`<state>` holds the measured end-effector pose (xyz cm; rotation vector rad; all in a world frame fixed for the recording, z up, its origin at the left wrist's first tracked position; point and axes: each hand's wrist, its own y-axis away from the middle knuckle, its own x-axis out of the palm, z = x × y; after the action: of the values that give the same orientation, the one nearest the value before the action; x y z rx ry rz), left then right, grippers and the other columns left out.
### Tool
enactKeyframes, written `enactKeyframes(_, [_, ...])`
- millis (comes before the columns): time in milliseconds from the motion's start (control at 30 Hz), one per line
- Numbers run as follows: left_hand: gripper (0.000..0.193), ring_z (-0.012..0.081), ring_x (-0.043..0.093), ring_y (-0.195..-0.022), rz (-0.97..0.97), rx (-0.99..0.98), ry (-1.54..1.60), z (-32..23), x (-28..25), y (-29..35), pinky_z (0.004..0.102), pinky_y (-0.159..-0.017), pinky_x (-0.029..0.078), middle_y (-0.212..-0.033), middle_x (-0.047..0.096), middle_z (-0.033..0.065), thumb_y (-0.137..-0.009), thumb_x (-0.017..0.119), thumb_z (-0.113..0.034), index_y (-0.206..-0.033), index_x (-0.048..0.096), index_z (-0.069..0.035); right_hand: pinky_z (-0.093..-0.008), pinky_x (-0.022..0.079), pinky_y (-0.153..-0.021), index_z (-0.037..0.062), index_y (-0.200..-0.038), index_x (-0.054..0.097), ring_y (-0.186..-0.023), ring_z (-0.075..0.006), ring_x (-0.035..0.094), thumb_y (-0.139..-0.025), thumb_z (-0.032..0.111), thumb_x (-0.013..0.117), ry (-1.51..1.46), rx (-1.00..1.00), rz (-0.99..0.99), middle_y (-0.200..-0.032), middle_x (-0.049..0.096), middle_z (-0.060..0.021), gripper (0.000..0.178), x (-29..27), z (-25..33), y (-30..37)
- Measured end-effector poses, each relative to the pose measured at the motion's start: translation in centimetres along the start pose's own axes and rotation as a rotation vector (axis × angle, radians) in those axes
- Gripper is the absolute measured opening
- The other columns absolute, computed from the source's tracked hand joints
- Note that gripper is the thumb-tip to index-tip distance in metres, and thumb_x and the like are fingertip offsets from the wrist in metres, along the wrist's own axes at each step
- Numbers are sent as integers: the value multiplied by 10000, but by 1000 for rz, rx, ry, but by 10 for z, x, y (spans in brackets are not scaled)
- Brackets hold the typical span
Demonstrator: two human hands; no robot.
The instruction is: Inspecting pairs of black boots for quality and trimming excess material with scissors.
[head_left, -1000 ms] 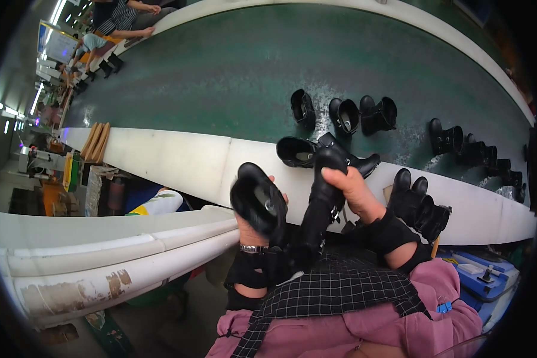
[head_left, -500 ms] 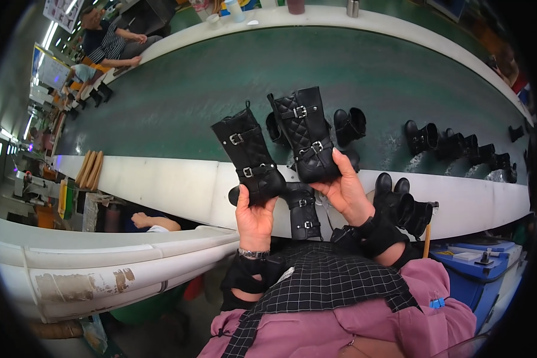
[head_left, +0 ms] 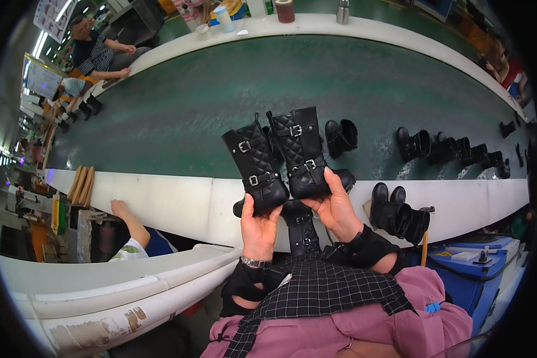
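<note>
Head view: hands [head_left: 258, 235] [head_left: 339, 213] each grip a buckled boot [head_left: 258, 164] [head_left: 298, 148], partly covering a lower boot [head_left: 304, 235]; dark footwear [head_left: 413, 145] sits to the right.

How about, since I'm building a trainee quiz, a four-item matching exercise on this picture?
1. Left hand
2. Apron
3. Metal flask
4. Slats

A. On the far white ledge
B. Tan
C. Holding a quilted black boot
D. Black with white grid lines

Pairs: 1-C, 2-D, 3-A, 4-B

Metal flask [head_left: 343, 12] and red cylinder [head_left: 285, 11] on white ledge [head_left: 316, 26], wooden strips [head_left: 80, 186], blue machine [head_left: 468, 283]
</note>
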<state>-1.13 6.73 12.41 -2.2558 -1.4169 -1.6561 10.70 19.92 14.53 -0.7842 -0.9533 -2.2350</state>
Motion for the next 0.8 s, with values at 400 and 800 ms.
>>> enactKeyframes(400, [399, 289, 611, -1097, -60, -48, 48, 2, -9, -12, 476, -886, 561, -1180, 609, 138, -928, 617, -325, -1200, 542, -43, -372, 572, -842, 48, -1207, 535, -1036, -215, 636, -950, 446, 531, -6, 23, -38, -1137, 620, -111, 474, -4, -9, -15])
enactKeyframes(800, [419, 279, 621, -1085, -108, -56, 32, 4, -11, -13, 474, -893, 554, -1177, 616, 132, -922, 622, -341, -1209, 536, -48, -387, 543, -891, 60, -1215, 537, -1057, -210, 626, -952, 451, 522, -2, 37, -62, -1149, 619, -99, 471, -4, -12, -19])
